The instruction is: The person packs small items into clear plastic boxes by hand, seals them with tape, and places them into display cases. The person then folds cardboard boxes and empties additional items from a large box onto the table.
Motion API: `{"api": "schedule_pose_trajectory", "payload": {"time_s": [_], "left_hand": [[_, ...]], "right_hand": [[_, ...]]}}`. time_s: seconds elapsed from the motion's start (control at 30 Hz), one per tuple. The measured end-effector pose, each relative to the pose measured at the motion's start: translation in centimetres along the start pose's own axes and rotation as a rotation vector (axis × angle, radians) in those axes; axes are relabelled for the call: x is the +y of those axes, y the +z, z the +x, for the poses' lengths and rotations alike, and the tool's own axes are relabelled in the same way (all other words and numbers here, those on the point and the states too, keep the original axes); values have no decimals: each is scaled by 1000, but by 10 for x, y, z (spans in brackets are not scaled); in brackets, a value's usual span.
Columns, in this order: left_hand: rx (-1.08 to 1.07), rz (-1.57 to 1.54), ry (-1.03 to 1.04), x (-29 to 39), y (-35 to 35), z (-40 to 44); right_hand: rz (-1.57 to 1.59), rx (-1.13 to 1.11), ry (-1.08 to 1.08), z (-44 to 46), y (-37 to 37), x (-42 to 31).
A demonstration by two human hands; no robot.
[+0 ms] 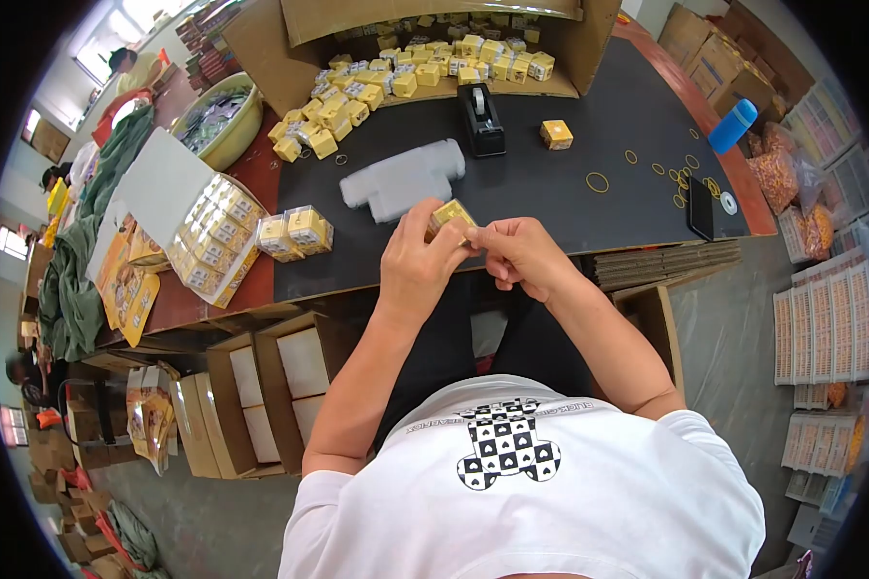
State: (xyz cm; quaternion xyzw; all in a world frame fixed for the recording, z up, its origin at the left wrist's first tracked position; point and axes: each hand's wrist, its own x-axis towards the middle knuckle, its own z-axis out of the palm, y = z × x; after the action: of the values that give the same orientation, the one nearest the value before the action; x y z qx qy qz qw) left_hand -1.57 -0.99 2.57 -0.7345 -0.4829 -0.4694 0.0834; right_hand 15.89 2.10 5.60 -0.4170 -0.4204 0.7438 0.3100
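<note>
Near the table's front edge, my left hand (421,253) has its fingers wrapped round a small yellow box (451,214). My right hand (523,256) is pinched at the right side of that box, with its fingers closed. Just behind the hands lie clear plastic sleeves (404,180) on the dark mat. A black tape dispenser (481,121) stands beyond them, and a single orange-yellow box (556,134) sits to its right. Left of my hands are wrapped yellow boxes (296,234) beside an open white carton (212,236) filled with similar boxes.
A large cardboard box (270,58) at the back spills many small yellow boxes (343,114). Rubber bands (598,182), a phone (700,208), a tape roll (728,204) and a blue bottle (733,125) lie right. A green basin (224,125) stands left; a person (137,71) is beyond.
</note>
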Motion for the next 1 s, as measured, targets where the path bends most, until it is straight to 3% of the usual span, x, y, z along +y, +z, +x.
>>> {"api": "schedule_pose_trajectory", "payload": {"time_s": [0.17, 0.37, 0.53, 0.67, 0.7, 0.83, 0.87, 1.0], "left_hand": [[58, 17, -34, 0, 2, 3], [36, 90, 51, 0, -3, 9], [-44, -182, -87, 2, -14, 16], [-158, -596, -376, 5, -14, 12], [-161, -596, -373, 5, -13, 11], [71, -984, -759, 1, -5, 3], [78, -985, -757, -1, -3, -2], [-87, -1007, -576, -18, 6, -17]], "right_hand": [[424, -173, 157, 3, -4, 4], [328, -182, 153, 9, -12, 8], [-142, 21, -115, 9, -3, 16], [-566, 244, -565, 12, 0, 31], [-563, 248, -567, 10, 1, 34], [-159, -9, -586, 5, 1, 41], [-164, -14, -588, 4, -2, 38], [-696, 86, -747, -10, -29, -3]]}}
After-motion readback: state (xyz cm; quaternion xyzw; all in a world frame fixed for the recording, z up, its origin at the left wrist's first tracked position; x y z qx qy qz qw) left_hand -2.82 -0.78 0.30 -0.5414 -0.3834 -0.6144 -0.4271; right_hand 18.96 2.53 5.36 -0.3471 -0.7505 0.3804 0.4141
